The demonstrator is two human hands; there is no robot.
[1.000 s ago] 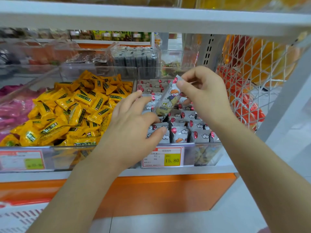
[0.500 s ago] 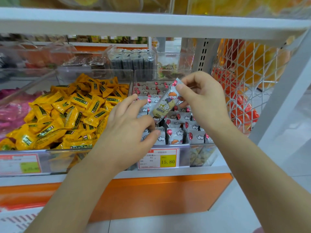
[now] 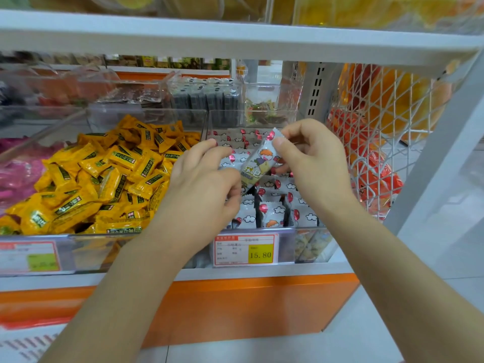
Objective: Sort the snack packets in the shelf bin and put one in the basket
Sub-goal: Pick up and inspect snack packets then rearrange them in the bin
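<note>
One packet [image 3: 258, 165] end behind left hand [image 3: 201, 192]

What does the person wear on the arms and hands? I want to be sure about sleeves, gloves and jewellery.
Nothing worn is visible. The left hand and the right hand have no gloves and no rings. The left forearm and the right forearm are bare down to the picture's edge: no sleeve, watch or bracelet.

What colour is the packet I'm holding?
The packet is white-grey with red balloons and a cartoon figure; head view.
</note>
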